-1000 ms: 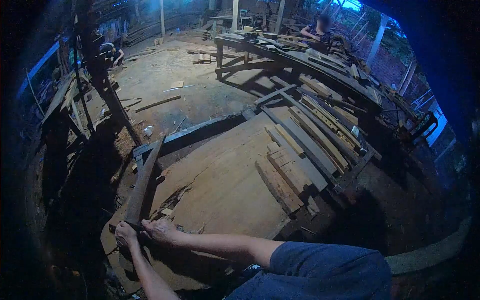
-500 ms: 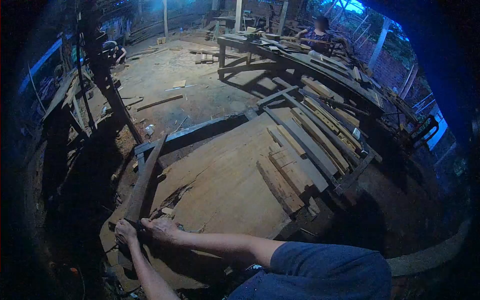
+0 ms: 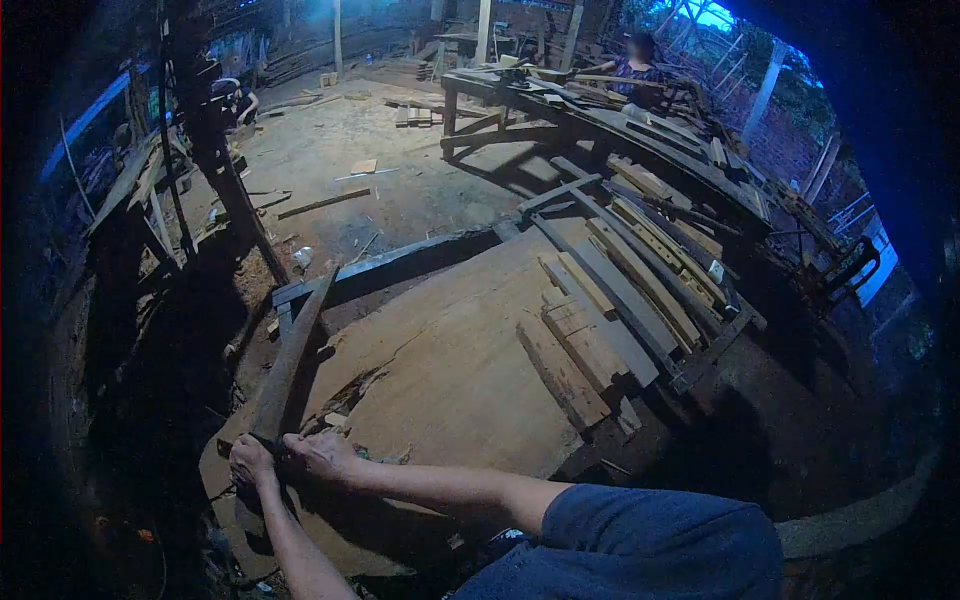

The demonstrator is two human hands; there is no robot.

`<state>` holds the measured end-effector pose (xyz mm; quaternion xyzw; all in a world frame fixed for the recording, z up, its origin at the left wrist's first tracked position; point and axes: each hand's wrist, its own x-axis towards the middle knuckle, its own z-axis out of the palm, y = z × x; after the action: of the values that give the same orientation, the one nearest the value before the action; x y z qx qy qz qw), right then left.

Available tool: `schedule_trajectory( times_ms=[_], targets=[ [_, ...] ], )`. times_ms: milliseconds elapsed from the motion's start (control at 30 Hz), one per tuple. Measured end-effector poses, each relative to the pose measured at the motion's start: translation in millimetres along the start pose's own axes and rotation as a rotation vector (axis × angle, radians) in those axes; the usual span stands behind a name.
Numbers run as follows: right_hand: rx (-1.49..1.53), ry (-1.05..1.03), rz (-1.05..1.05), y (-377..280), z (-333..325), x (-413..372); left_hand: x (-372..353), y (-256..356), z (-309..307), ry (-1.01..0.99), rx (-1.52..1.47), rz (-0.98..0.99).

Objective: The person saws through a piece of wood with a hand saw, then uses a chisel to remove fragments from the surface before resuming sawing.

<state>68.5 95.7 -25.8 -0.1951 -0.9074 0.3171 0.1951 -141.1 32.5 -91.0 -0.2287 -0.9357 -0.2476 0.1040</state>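
Note:
A long, narrow wooden board (image 3: 290,365) slopes away from me along the left side of the work surface. Both fists close on a dark hand tool (image 3: 268,446) lying across this board; its exact kind is hard to make out. My left hand (image 3: 251,459) wraps its left end, with the thumb toward the middle. On the right end my right hand (image 3: 320,455) is closed, knuckles up. The near end of the board passes beneath my hands into shadow. Beside it lies a broad, flat wooden slab (image 3: 470,350) with a ragged split near its left edge.
Several cut planks (image 3: 640,270) lie on the slab's right side and beyond it. A long workbench (image 3: 560,110) loaded with wood stands behind. One person (image 3: 638,75) is at its far side; another person (image 3: 240,103) crouches at the far left. A dark post (image 3: 235,190) leans at left.
My view has shifted very slightly. Both hands keep their grip on the tool at about the same place on the board.

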Motion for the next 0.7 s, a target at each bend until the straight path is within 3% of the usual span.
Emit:
schedule_trajectory(
  times_ms=[200,267,467,567,600,667,700],
  targets=[
    [-0.040,0.048,-0.004,3.5,2.3,-1.7,2.8,-6.0,8.3,0.004,0.041,0.002],
    [0.012,0.133,-0.054,2.0,1.1,-5.2,-2.8,2.1,-1.2,0.080,0.129,0.121],
    [0.019,-0.003,0.042,-11.7,-20.1,-5.0,-13.4,31.3,-34.7,-0.009,0.093,-0.011],
    [0.042,0.092,-0.056,-1.8,-8.6,-2.0,13.5,-36.2,36.3,0.075,0.104,0.138],
    [0.043,0.091,-0.054,-2.6,-9.3,-2.6,7.6,-21.3,21.3,0.074,0.105,0.138],
    [0.001,0.044,-0.026,-6.4,-13.4,-3.7,-11.4,33.4,-33.7,-0.019,0.166,-0.059],
    [0.003,0.043,-0.025,0.9,-1.6,-2.7,-6.0,20.6,-20.9,-0.021,0.168,-0.059]
  ],
)
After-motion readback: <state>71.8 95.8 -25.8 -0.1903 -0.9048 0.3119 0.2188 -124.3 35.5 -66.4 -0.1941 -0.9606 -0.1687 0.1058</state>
